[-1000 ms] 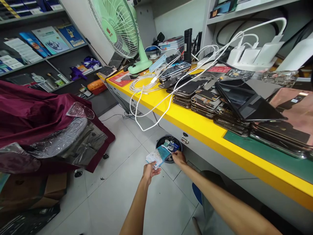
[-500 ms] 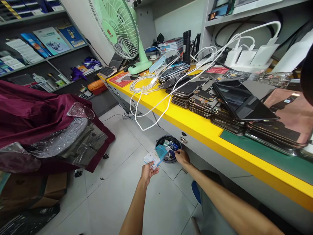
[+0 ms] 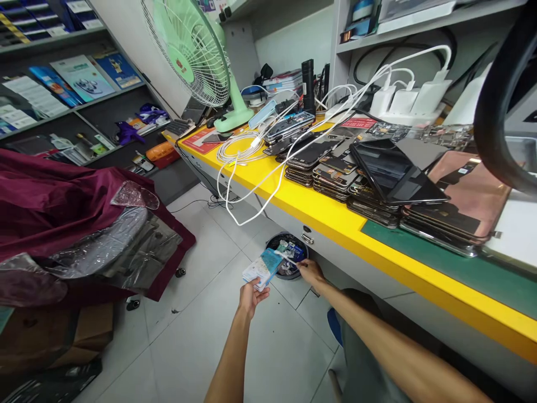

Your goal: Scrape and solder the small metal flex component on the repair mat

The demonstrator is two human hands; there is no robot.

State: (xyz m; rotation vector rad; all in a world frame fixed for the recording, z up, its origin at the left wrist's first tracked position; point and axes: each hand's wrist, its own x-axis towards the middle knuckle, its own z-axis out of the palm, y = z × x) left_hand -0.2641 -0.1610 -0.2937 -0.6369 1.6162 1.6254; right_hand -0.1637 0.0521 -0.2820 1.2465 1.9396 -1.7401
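Observation:
My left hand (image 3: pixel 250 297) is closed on a flat white and blue packet (image 3: pixel 260 270), held out low over the floor tiles. My right hand (image 3: pixel 309 271) reaches down to the rim of a round black bin (image 3: pixel 286 257) under the bench. Its fingers pinch a thin white strip (image 3: pixel 286 258) that runs from the packet's top edge. The bin holds blue and white scraps.
A yellow-edged workbench (image 3: pixel 331 217) runs along the right, stacked with phone screens (image 3: pixel 335 173), a tablet (image 3: pixel 394 173) and white cables (image 3: pixel 251 168) that hang over its edge. A green fan (image 3: pixel 197 56) stands at the far end. A maroon-covered chair (image 3: pixel 75 218) sits left.
My view has swung slightly left. Both hands stay by the bin; the right hand now pulls a thin white strip away from the packet.

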